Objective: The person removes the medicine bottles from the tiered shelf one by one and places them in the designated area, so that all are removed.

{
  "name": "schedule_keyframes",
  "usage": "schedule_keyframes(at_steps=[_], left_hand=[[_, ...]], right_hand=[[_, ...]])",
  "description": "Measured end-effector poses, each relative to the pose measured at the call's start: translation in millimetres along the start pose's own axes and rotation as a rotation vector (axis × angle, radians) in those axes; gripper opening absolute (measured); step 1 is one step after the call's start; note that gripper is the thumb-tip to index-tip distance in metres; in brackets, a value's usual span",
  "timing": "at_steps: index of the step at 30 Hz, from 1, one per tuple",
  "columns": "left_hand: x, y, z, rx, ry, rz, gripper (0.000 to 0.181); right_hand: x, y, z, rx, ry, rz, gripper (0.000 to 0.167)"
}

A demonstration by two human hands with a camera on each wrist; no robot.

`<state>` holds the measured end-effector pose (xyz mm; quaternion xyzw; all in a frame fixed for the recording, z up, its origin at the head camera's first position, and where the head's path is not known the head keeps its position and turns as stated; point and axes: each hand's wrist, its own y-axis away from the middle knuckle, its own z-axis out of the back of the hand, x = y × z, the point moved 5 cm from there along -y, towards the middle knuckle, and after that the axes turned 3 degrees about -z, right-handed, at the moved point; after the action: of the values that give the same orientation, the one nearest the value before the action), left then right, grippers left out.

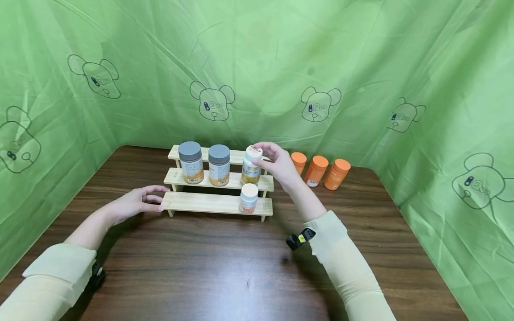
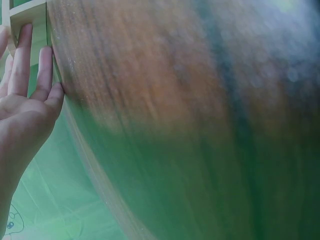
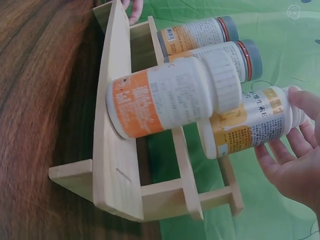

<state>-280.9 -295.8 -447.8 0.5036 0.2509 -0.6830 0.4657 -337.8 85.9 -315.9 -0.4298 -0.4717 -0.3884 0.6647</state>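
Observation:
A three-tier wooden rack point(image 1: 209, 203) stands on the table. My right hand point(image 1: 281, 167) grips a white bottle with a gold label point(image 1: 250, 168) by its cap end, at the right part of the middle tier; the right wrist view shows the fingers point(image 3: 277, 155) around the neck of this bottle point(image 3: 250, 122). Two grey-lidded jars point(image 1: 192, 165) point(image 1: 219, 166) stand on the middle tier. A small white and orange bottle point(image 1: 249, 198) is on the lowest tier at the right. My left hand point(image 1: 132, 205) touches the rack's left end, fingers extended, as the left wrist view also shows point(image 2: 30, 95).
Several orange bottles point(image 1: 317, 170) stand on the table right of the rack, one partly behind my right hand. Green cloth point(image 1: 261, 58) with printed bear heads hangs around the table's back and sides. The brown tabletop point(image 1: 225, 267) extends in front of the rack.

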Motion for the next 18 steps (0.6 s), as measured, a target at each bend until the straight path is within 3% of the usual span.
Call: schedule_keyframes(at_steps=[18], left_hand=[[-4.2, 1.3, -0.7, 0.005, 0.011, -0.015, 0.065]], right_hand=[[13.4, 22.2, 29.7, -0.008, 0.045, -0.015, 0.042]])
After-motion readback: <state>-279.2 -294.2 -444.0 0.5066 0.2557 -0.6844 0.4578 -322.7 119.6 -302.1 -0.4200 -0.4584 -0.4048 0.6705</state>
